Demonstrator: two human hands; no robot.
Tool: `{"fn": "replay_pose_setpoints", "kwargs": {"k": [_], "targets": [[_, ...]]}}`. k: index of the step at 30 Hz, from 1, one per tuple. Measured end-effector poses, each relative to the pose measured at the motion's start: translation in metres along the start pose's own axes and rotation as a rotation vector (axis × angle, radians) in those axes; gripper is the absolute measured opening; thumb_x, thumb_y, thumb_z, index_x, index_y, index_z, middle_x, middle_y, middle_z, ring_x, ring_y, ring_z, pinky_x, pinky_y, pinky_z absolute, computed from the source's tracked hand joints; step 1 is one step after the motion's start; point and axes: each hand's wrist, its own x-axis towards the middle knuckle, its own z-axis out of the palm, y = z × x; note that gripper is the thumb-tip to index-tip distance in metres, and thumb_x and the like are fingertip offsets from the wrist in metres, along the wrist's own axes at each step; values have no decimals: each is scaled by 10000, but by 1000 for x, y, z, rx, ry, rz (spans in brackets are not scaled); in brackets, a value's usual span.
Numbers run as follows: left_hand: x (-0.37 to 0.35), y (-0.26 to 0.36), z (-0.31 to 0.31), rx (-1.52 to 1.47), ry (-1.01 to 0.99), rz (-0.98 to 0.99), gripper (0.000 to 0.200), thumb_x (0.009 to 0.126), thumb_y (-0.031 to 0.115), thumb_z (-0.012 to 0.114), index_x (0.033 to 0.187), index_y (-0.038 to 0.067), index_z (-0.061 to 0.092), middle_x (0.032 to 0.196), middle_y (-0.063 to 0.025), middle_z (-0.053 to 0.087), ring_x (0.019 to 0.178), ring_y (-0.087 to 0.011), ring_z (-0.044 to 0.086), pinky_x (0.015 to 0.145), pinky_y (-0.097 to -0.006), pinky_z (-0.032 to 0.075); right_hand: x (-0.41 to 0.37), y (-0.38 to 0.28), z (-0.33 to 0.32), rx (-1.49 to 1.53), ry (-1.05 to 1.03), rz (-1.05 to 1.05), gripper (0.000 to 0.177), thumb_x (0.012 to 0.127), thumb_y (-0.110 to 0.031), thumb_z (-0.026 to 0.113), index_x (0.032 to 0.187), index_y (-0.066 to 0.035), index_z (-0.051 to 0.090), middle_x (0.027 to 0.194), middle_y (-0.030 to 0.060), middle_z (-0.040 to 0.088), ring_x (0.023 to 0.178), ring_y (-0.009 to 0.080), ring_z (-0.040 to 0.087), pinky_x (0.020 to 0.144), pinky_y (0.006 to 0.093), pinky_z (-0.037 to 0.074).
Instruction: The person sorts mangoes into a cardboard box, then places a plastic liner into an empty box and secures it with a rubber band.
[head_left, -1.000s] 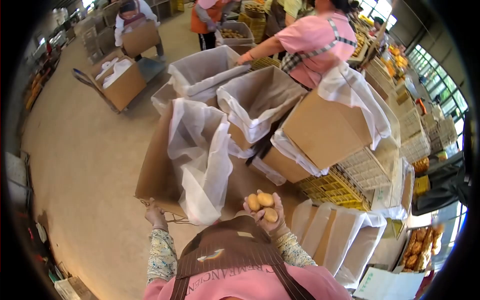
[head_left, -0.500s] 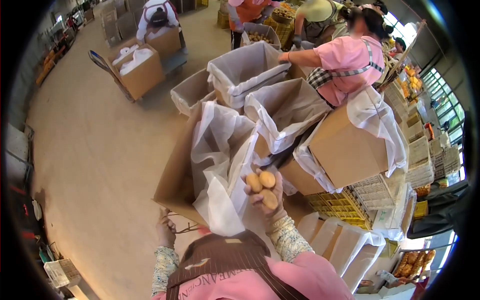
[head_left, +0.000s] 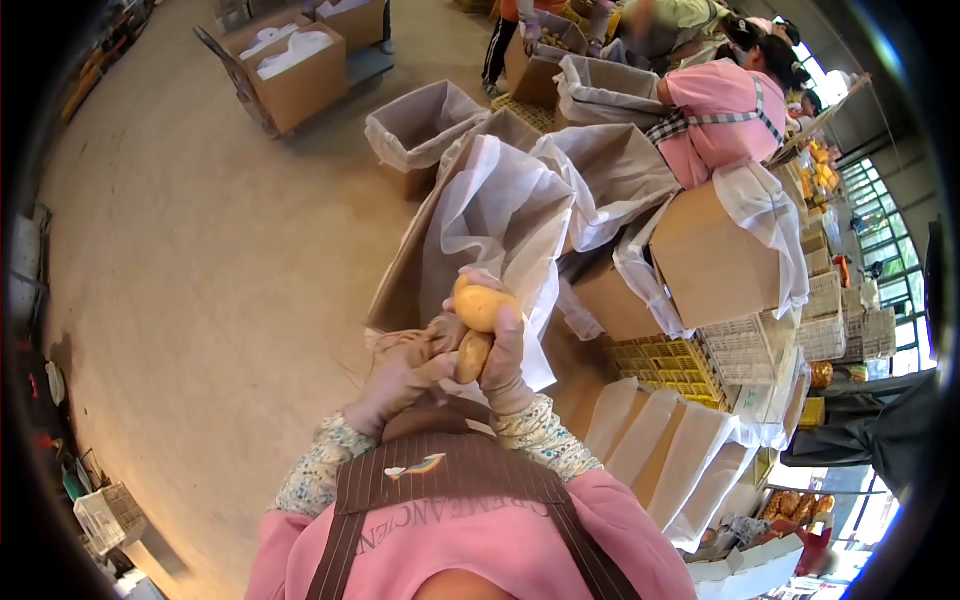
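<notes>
Yellow-brown potatoes [head_left: 482, 306] are gripped in my right hand [head_left: 503, 362], in front of my chest. Close beside it on the left, my left hand [head_left: 398, 378] has its fingers closed on thin brown strings [head_left: 400, 343] and reaches the lower potato [head_left: 472, 356]. Just beyond both hands stands an open cardboard box [head_left: 415, 262] with a white liner [head_left: 490, 205] spread inside and hanging over its near edge. My hands hide part of the box's near rim.
More lined boxes [head_left: 615, 185] stand beyond and to the right. A person in pink [head_left: 715, 115] bends over a box at the upper right. Yellow crates [head_left: 665, 370] are stacked at the right. A cart [head_left: 368, 70] carries boxes at the upper left.
My left hand has come up and inward with the strings, beside my right hand. My right hand has moved left and turned with the potatoes. The view has shifted, and the person in pink leans lower.
</notes>
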Motion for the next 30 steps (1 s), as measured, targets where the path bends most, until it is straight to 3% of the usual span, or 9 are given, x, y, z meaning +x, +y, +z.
{"fn": "replay_pose_setpoints", "kwargs": {"k": [3,10,19,21,23,25,27,29,30], "targets": [[0,1,17,-5,26,-8,313,856,364,540,926,59,541,681,10,538,503,-71,519,425,-165,375,-9,7,5,-376,26,-246,499,803,-424,555,1068,-2,536,1180,161,476,1038,243,500,919,348,374],[-14,-10,19,24,6,-57,271,874,340,517,782,86,500,624,27,499,494,-63,495,392,-180,354,-35,0,9,-376,115,-320,381,772,-318,615,1007,-22,568,1109,143,500,1092,262,446,932,354,341],[1,-46,54,-86,-99,-147,146,883,149,439,921,29,515,724,-41,539,568,-94,535,413,-210,417,-87,8,-23,-36,470,-192,294,789,-152,636,1049,-60,536,1098,63,503,1006,160,483,854,308,422],[13,-66,48,328,-331,193,269,876,157,422,1035,-36,520,804,-91,586,677,-193,577,514,-284,456,-99,2,-35,-356,566,-405,260,781,-141,632,1018,-63,561,1030,37,537,970,158,503,857,290,411],[6,-69,66,313,-367,73,282,857,156,446,1017,-64,518,778,-94,574,674,-224,576,528,-326,461,-118,-2,-47,171,614,-302,273,806,-190,607,1048,-73,556,990,45,557,953,150,525,869,284,408],[17,-95,78,494,-456,435,320,908,311,421,994,18,516,667,-22,523,447,-36,428,358,-174,309,-130,-8,-69,470,686,-270,351,820,-300,612,1086,-83,536,999,63,557,950,168,523,856,300,428],[14,-74,82,97,-607,-458,355,893,327,451,994,2,548,683,-58,559,548,-88,550,483,-279,442,-163,-19,-95,930,245,-123,484,797,-485,563,1060,-82,518,944,104,566,877,188,561,550,274,514],[18,-92,86,168,-613,-455,380,881,438,457,975,90,578,705,-20,601,485,-35,507,416,-246,402,-180,-33,-101,1262,424,-177,497,784,-505,571,1062,-97,517,1003,128,552,903,228,556,512,252,515],[24,-101,88,81,-569,-670,352,887,455,428,905,117,523,706,-7,536,488,-66,438,384,-219,332,-194,-38,-111,1268,418,-182,497,784,-505,571,1062,-97,517,1003,128,552,903,228,556,512,252,515]]}}
